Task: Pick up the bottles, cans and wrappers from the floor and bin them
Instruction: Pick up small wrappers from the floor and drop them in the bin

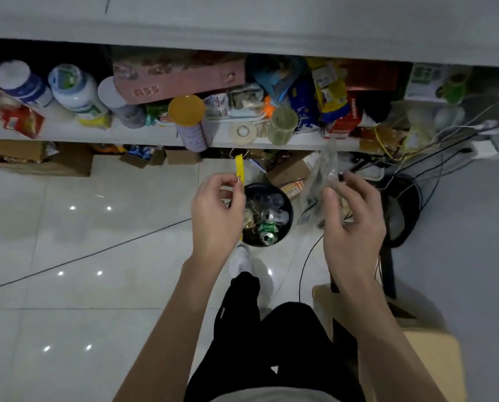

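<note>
White tiled floor [68, 242], glossy, with a cluttered low shelf [126, 134] along the far wall.

Left hand [216, 213]: pinched on a yellow wrapper strip [239, 166], held upright above the left rim of the bin. Strip appears to run down behind the hand, with a yellow end showing just below it.

Right hand [352, 224]: closed loosely around a clear plastic wrapper [323, 181], crumpled, held up just to the right of the bin opening.

Black round bin [267, 214]: on the floor between and beneath both hands, near a white-socked foot [242, 259]. Already loaded with a crushed green can [268, 232], clear plastic bottles [277, 208] and other scraps.

Further out: cables [97, 250] across the tiles, a cardboard box [434, 358] at lower right, a dark round stand [405, 210] to the right of the bin.

Step in hand, as judged: binning, with both items raised over or beside the opening and not yet let go.

Next move, as judged: bring the clear wrapper leftward until fully over the opening, then part the fingers of each hand. Light film tends to drift; low release recommended. No bottles, cans or wrappers visible loose on the open tiles; area under the shelf too cluttered to tell.
</note>
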